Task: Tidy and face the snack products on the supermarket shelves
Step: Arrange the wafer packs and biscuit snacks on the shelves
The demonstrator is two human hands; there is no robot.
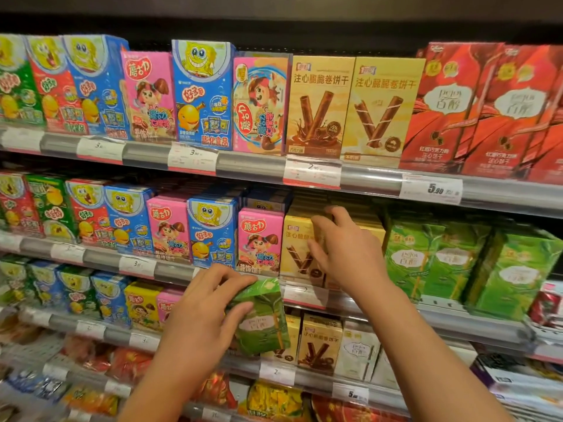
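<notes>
- We hold a green snack box (262,315) in our left hand (201,306), fingers curled over its top edge and thumb across its face; the box is tilted and sits in front of the rail of the second shelf (396,309), off the shelf itself.
- Our right hand (344,251) rests on a yellow wafer-roll box (297,254) on the second shelf, fingers bent over its top and front; we cannot tell whether they grip it or merely press on it.
- Just left of the yellow box stands a pink biscuit box (259,239); to its left is a blue cartoon box (211,229).
- To the right of the yellow box stand matching green boxes (441,260), set at uneven angles.
- On the top shelf, two upright yellow wafer-roll boxes (350,108) stand beside red boxes (481,111).
- White price tags (431,188) line the shelf rails.
</notes>
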